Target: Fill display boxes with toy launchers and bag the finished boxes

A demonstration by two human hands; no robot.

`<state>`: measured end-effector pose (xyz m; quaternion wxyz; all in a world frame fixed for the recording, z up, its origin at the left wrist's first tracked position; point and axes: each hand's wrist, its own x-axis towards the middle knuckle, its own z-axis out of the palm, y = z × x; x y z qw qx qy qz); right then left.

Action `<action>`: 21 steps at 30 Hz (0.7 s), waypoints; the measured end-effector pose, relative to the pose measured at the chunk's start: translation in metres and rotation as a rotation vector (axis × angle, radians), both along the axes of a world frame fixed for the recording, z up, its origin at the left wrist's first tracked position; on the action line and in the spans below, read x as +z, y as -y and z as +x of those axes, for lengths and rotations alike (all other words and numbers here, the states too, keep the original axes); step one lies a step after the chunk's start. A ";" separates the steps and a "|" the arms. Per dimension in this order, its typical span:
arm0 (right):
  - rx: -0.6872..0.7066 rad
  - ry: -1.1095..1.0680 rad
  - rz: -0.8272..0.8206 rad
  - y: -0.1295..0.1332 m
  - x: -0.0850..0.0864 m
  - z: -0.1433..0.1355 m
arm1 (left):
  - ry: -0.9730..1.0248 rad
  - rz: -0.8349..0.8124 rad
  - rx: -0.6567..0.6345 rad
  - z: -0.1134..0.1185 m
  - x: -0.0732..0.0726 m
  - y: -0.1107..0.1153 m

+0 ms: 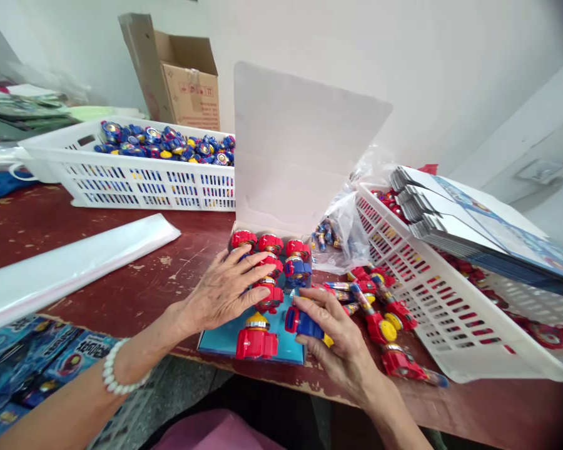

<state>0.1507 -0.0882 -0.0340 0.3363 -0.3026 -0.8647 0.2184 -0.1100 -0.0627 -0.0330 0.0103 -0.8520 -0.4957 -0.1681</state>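
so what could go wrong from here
The open box sits close to the table's front edge, so a push toward the person might tip it off. The loose red toys lie close beside the right hand, which grips a blue toy; its forearm could knock some away. The stack of flat printed cardboard rests tilted on the right white basket and might slide.

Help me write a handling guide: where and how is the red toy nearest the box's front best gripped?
Probably pinch the red toy across its wide body, from above the near side: that end faces the wearer, with the left hand beyond.
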 end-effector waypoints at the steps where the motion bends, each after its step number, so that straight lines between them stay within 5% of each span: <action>1: 0.003 0.002 -0.010 0.002 0.001 0.001 | 0.005 -0.004 -0.002 0.000 0.000 0.000; 7: -0.049 0.061 -0.078 -0.014 0.002 -0.006 | 0.010 -0.031 -0.028 -0.002 0.001 -0.001; 14: -0.160 0.059 -0.115 -0.021 -0.035 -0.017 | 0.149 -0.115 -0.054 -0.005 0.008 0.000; 21: -0.356 -0.150 -0.193 -0.014 -0.028 0.003 | 0.462 -0.031 -0.062 -0.021 0.007 0.004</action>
